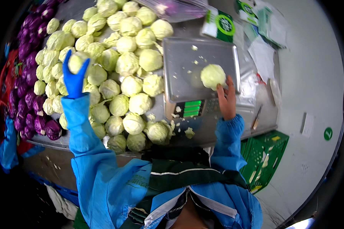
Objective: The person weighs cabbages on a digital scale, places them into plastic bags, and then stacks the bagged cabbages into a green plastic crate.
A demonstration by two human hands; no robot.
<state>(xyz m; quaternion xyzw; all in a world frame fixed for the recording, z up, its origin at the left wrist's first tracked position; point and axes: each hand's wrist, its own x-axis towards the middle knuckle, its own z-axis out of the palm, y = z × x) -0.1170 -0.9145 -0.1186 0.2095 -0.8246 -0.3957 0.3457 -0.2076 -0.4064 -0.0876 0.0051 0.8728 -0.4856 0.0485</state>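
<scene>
"Metal worktop (204,133) up front, with a green crate (265,156) below its right side. What lies nearest on top?"

"Loose leaf scraps (189,133) and a small knife (257,118), then a weighing scale (179,76) with a lit green display. One pale cabbage (213,75) sits on the pan, toward its right side."

"And the person's right hand (228,101)?"

"Bare, its fingertips touching the cabbage's near right edge. The fingers are extended and fairly loose, not wrapped around it."

"How would that head handle?"

"Probably stiff and compact, with some heft for its size. Its smooth outer leaves may slip a little, and they could tear if pinched. A broad palm over the rounded side, thumb opposite the fingers, looks the safest hold; a fingertip push would likely roll it."

"What about the left hand (74,78)?"

"It wears a blue glove and reaches over the pile of cabbages (132,86). Thumb and fingers are spread wide on either side of another pale head (78,61). Whether they press on it, one cannot tell."

"Is that one easy to grasp?"

"Neighbours crowd it, so its upper sides seem the best place to grip."

"And farthest off?"

"Purple cabbages (28,84) along the left, a clear plastic bag (179,9) and a green-and-white packet (219,24) beyond the scale."
</scene>
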